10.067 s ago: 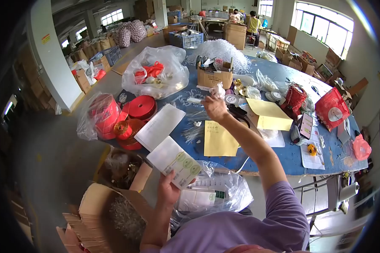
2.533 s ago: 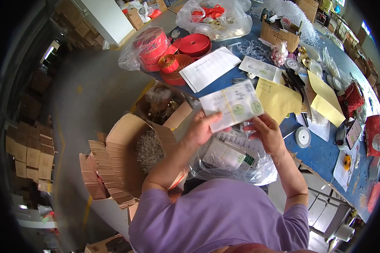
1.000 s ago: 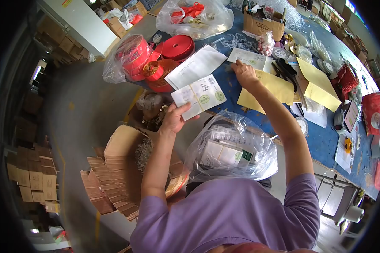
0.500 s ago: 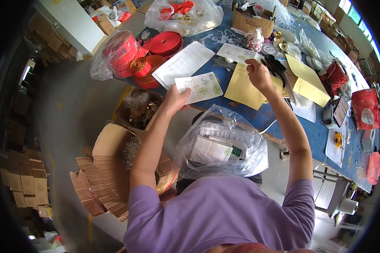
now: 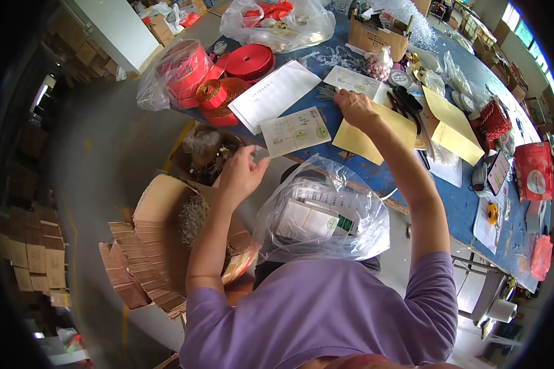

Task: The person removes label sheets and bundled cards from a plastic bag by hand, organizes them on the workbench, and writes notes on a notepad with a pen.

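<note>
My left hand (image 5: pixel 243 175) is at the table's near edge with thumb and forefinger apart. A small translucent patch shows by its fingertips; I cannot tell what it is. Just beyond them lies a white printed card (image 5: pixel 297 132) with green oval marks. My right hand (image 5: pixel 356 109) reaches over the table, its fingers bent together at a bundle of thin grey strips (image 5: pixel 327 92). What they pinch, if anything, is hidden. Beneath that wrist is a yellow paper sheet (image 5: pixel 366 144). A clear plastic bag (image 5: pixel 366 215) holding printed white cards (image 5: pixel 308 220) rests on my lap.
A white envelope (image 5: pixel 276 95) and red ribbon rolls (image 5: pixel 250 61) lie at the left of the blue table (image 5: pixel 446 184). Black-handled scissors (image 5: pixel 407 98) are right of my right hand. A cardboard box (image 5: pixel 378 43) stands behind; an open carton (image 5: pixel 154 215) sits at lower left.
My left hand has let go of the white card and drawn back toward me; the card now lies on the table. My right hand has moved left to the grey strips.
</note>
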Available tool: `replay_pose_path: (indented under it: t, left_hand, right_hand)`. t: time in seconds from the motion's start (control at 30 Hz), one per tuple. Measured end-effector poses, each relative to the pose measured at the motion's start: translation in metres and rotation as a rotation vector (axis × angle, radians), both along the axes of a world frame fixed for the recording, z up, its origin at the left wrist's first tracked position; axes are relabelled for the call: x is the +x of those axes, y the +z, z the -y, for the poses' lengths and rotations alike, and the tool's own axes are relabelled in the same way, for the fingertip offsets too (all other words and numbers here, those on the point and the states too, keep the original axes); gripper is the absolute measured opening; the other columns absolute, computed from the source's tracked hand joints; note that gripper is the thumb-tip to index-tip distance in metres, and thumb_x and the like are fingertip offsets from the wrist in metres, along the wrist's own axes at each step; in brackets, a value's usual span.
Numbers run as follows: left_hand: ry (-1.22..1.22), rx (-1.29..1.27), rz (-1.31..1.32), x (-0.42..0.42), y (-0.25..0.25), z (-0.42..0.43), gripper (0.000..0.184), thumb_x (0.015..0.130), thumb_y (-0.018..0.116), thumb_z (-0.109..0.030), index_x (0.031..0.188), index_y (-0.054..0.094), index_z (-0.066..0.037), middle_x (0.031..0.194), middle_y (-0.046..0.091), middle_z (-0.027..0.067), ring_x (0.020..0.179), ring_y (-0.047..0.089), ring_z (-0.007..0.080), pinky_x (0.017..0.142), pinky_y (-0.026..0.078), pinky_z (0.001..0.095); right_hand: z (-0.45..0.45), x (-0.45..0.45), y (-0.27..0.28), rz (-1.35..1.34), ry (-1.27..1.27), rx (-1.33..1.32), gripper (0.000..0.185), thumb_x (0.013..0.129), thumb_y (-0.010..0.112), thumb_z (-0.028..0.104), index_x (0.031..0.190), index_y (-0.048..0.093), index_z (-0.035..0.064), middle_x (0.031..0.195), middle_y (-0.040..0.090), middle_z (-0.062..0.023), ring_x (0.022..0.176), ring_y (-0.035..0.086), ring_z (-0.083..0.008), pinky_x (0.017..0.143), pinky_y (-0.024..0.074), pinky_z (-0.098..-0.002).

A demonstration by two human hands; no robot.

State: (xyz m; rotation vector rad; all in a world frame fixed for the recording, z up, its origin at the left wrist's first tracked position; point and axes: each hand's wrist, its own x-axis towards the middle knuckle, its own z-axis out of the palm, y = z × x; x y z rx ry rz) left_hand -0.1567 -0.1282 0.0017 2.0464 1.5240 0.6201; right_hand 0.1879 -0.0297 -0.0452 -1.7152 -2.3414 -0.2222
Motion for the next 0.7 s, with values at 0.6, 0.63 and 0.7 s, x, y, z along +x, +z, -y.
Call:
replay_pose_path:
  t: [0.6, 0.63, 0.7]
  left_hand:
    - [0.022, -0.100, 0.023, -0.029, -0.019, 0.026, 0.051, 0.085, 0.070, -0.029, 0.120, 0.056, 0.006, 0.075, 0.068, 0.0147, 0.069, 0.067, 0.0233, 0.065, 0.051, 0.0339]
    - [0.020, -0.095, 0.029, -0.030, -0.022, 0.026, 0.051, 0.085, 0.070, -0.029, 0.120, 0.056, 0.006, 0.075, 0.068, 0.0146, 0.068, 0.066, 0.0229, 0.065, 0.051, 0.0338]
    - [0.016, -0.093, 0.028, -0.029, -0.022, 0.025, 0.051, 0.085, 0.071, -0.028, 0.120, 0.056, 0.006, 0.075, 0.068, 0.0144, 0.068, 0.066, 0.0226, 0.065, 0.051, 0.0337]
  right_hand:
    - [-0.007, 0.023, 0.000, -0.331, -0.124, -0.046, 0.013, 0.090, 0.051, 0.013, 0.099, 0.059, 0.0075, 0.097, 0.063, -0.0142, 0.098, 0.061, -0.0316, 0.081, 0.0492, -0.0433]
    - [-0.004, 0.023, 0.003, -0.367, -0.058, -0.032, 0.013, 0.089, 0.051, 0.013, 0.097, 0.059, 0.0073, 0.095, 0.063, -0.0136, 0.098, 0.061, -0.0308, 0.080, 0.0492, -0.0433]
    - [-0.001, 0.021, 0.010, -0.151, 0.070, -0.035, 0.012, 0.088, 0.052, 0.012, 0.096, 0.060, 0.0072, 0.098, 0.062, -0.0123, 0.098, 0.061, -0.0302, 0.081, 0.0500, -0.0415]
